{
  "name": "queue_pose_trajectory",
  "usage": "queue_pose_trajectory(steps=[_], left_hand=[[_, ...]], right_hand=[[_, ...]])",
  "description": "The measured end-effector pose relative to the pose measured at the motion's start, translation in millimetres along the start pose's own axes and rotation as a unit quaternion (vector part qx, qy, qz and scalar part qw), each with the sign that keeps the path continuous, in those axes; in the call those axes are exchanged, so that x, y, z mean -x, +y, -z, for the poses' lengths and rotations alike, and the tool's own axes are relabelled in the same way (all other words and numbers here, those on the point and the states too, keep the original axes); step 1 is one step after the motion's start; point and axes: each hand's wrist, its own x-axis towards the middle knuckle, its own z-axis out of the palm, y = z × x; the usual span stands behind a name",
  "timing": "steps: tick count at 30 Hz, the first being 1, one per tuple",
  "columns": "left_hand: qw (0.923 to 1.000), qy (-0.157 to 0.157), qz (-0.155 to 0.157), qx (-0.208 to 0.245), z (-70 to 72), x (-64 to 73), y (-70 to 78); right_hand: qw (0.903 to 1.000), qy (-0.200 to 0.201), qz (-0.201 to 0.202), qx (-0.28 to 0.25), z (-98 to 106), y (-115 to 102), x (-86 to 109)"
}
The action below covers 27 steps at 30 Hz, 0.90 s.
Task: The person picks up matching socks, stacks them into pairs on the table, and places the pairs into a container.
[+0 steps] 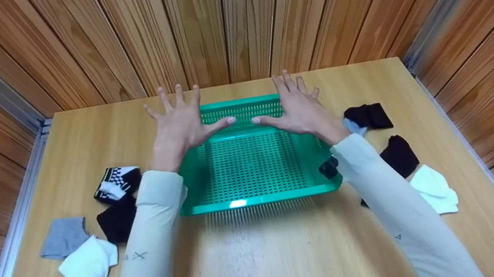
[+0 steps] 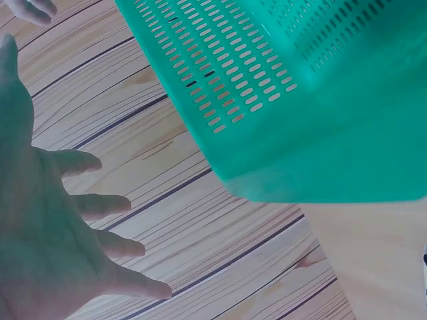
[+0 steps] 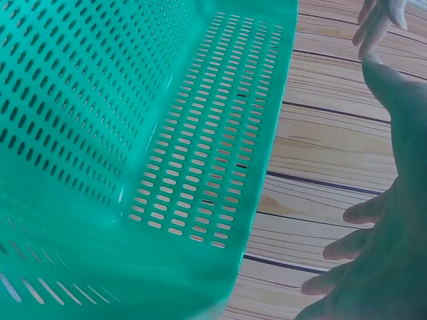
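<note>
A green plastic basket (image 1: pixel 258 200) with slotted sides stands in the middle of the table, and I see no items inside it. My left hand (image 1: pixel 178 125) hovers over its far left corner, fingers spread and thumb pointing inward. Mirroring it, my right hand (image 1: pixel 298 108) hangs over the far right corner, fingers also straight. Neither hand grips anything. The left wrist view shows the left palm (image 2: pixel 60 233) apart from the basket's wall (image 2: pixel 320 160). In the right wrist view, a gap likewise separates the right hand (image 3: pixel 380 260) from the basket rim (image 3: pixel 267 173).
Left of the basket lie a checkered black-and-white folded sock (image 1: pixel 117 183), a black one (image 1: pixel 117 221), a grey cloth piece (image 1: pixel 63 237) and a white one (image 1: pixel 89 265). To the right are dark pieces (image 1: pixel 400 155) and a white one (image 1: pixel 434 189). Wooden panel walls (image 1: pixel 201 24) enclose the table.
</note>
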Motion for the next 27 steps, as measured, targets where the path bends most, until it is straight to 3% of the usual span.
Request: queue_pose_trajectory(steps=[9, 22, 27], left_hand=[[0.9998, 0.006, -0.021, -0.004, 8.5, 6.2, 3.2], [0.9995, 0.017, -0.026, 0.009, 10.5, 12.4, -16.2], [0.9989, 0.006, -0.029, 0.035, 9.2, 13.1, -24.1]], right_hand=[[0.9996, 0.025, 0.003, -0.011, 5, 1, 11.7], [0.9994, 0.029, 0.015, -0.008, 9, 16, 23.8], [0.9998, 0.015, 0.013, 0.000, 5, 27, 31.1]])
